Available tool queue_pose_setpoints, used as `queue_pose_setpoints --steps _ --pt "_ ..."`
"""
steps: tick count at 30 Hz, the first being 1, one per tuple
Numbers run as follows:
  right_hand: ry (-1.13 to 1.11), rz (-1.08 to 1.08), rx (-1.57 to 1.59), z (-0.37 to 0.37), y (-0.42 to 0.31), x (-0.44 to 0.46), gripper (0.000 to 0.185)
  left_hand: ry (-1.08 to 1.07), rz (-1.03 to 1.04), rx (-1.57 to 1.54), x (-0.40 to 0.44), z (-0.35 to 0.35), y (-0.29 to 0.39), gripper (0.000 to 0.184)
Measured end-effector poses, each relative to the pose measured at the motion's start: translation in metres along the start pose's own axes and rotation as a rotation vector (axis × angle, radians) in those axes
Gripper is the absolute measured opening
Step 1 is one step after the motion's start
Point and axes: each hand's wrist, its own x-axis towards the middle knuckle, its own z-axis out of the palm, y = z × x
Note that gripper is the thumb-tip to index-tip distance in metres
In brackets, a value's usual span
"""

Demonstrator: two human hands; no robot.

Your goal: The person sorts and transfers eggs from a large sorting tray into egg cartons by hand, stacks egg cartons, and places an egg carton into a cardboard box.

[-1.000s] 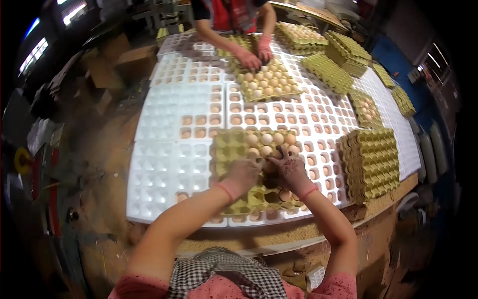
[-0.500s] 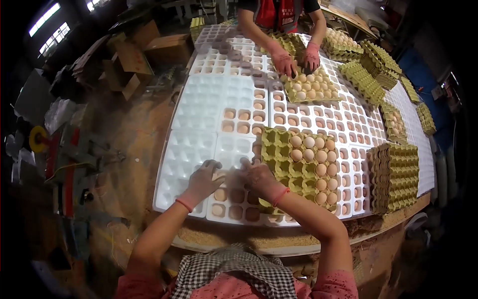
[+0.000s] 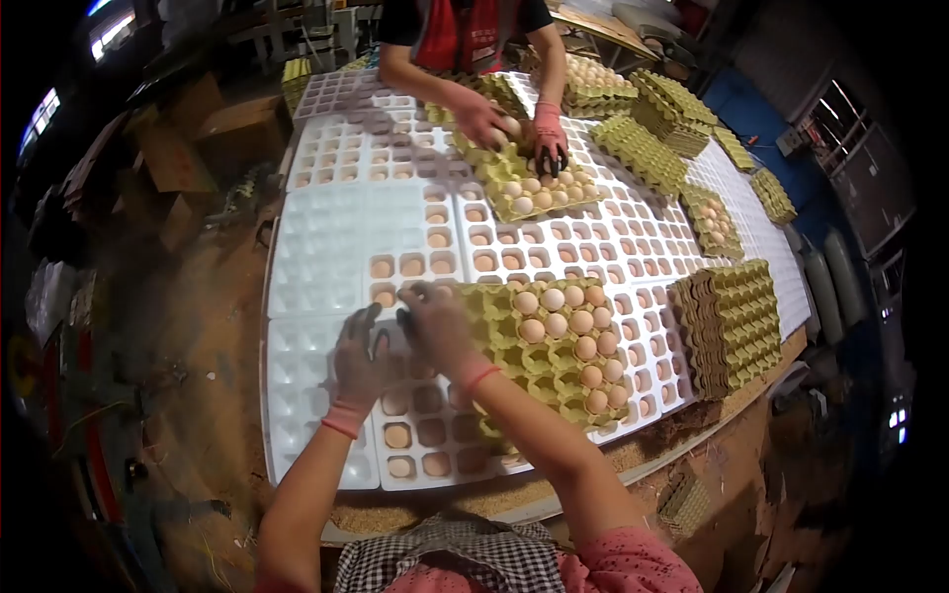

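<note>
My left hand [image 3: 362, 364], in a thin greyish glove, is over a white foam tray [image 3: 368, 474] with square cells, fingers apart and no egg visible between them. My right hand [image 3: 437, 331], gloved too, reaches over the same tray's far part, fingers bent downward; blur and the hand's back hide whether it holds anything. Brown eggs [image 3: 397, 436] sit in the near cells of this tray. Right beside my right forearm lies a yellow-green pulp egg tray [image 3: 504, 346], with eggs [image 3: 556, 323] along its far and right parts and bare cups at its left.
Across the table a person in a red vest [image 3: 465, 40] handles eggs over another pulp tray [image 3: 539, 203]. A tall stack of pulp trays [image 3: 727, 331] stands right. Translucent white trays [image 3: 316, 395] lie left; cardboard boxes [image 3: 242, 133] stand beyond the table's left side.
Both my hands have moved farther forward over the foam tray, and my left fingers now show apart. The view has shifted. The other person's one hand has lifted with eggs.
</note>
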Motion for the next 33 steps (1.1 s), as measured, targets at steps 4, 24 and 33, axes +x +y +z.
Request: queue_pose_setpoints --steps 4,24,33 --pt "0.072 -0.196 0.004 0.022 0.041 -0.023 0.033 0.057 0.048 -0.143 0.027 0.012 0.025 0.055" --pt "-0.128 -0.150 -0.388 -0.143 0.185 -0.047 0.021 -0.418 0.213 0.121 0.096 0.138 0.115 0.046" --pt "-0.165 0.115 0.086 -0.177 0.238 -0.047 0.060 -0.525 0.361 0.472 0.073 0.169 0.107 0.056"
